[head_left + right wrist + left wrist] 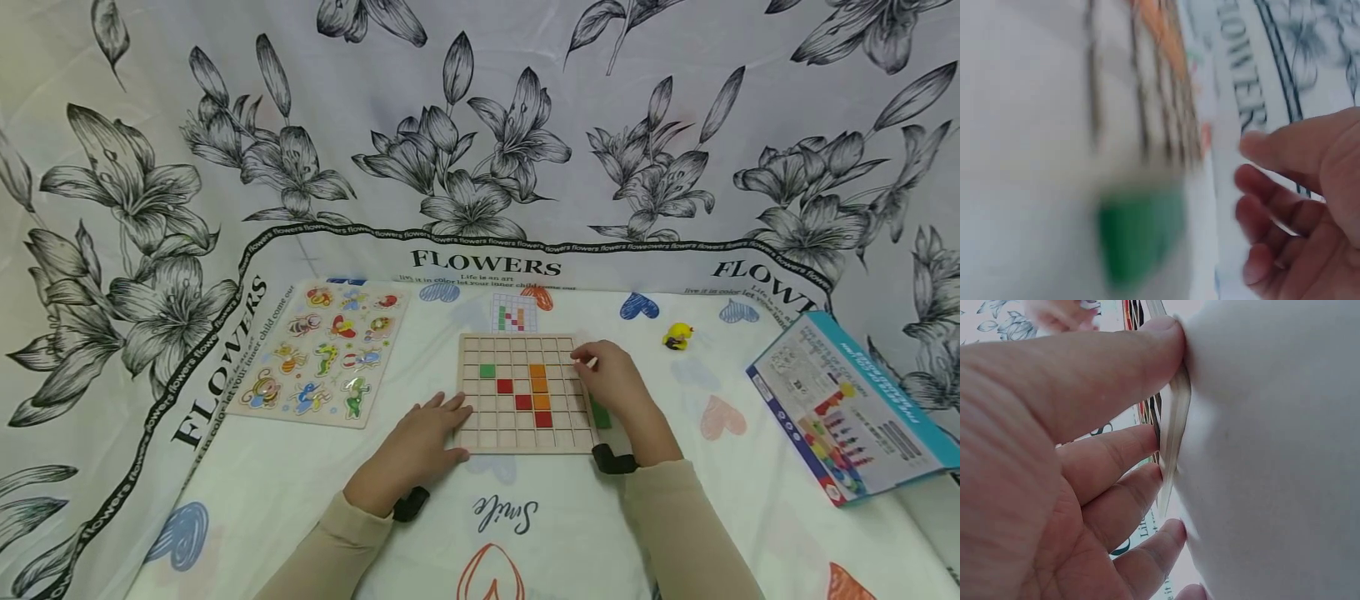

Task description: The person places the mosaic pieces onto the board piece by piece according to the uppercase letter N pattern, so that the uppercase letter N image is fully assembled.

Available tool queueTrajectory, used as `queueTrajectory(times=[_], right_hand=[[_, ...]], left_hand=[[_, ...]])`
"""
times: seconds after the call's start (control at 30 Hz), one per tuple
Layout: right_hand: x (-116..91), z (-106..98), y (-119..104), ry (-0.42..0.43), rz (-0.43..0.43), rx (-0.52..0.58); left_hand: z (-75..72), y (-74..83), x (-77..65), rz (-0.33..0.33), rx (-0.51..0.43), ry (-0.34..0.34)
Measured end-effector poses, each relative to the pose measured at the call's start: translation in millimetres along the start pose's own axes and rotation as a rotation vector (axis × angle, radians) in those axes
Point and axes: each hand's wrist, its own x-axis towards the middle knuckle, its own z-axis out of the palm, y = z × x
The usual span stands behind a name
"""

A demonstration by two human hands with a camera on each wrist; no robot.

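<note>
A wooden grid board (495,437) lies on the cloth, with one green tile (487,371), several red tiles (522,402) and an orange column (537,375) set in its squares. My left hand (420,442) rests at the board's left edge; in the left wrist view its thumb and extended fingertips touch the rim. Over the right edge hovers my right hand (617,379), fingers loosely bent. Nothing shows between its thumb and fingers in the right wrist view. Beside the board, partly under that hand, lies a green piece (1141,234), blurred there.
Behind the board is a small pattern card (514,314) with coloured squares. An insect picture puzzle (300,367) lies at the left. To the right are a small yellow toy figure (678,336) and a blue-edged box (847,408). A flower-printed curtain (480,150) hangs behind.
</note>
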Motion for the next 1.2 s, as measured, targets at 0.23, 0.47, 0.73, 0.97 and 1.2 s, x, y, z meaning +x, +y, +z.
queueTrajectory(times=[0.23, 0.47, 0.73, 0.97, 1.2], right_hand=[[-15, -7, 39, -0.120, 0.062, -0.054], [-23, -3, 45, -0.076, 0.035, -0.077], [-28, -5, 42, -0.042, 0.081, -0.019], [-34, -4, 35, 0.098, 0.078, 0.026], [-31, 11, -9, 0.185, -0.056, 0.149]], left_hand=[[-2.2, -2.1, -1.4, -0.006, -0.002, 0.001], [-1.0, -2.1, -0.9, -0.011, -0.024, -0.002], [-2.4, 0.4, -0.8, -0.007, -0.029, -0.002], [0.0, 0.3, -0.7, -0.009, -0.021, -0.009], [-0.4, -0.1, 0.0, -0.016, -0.028, -0.009]])
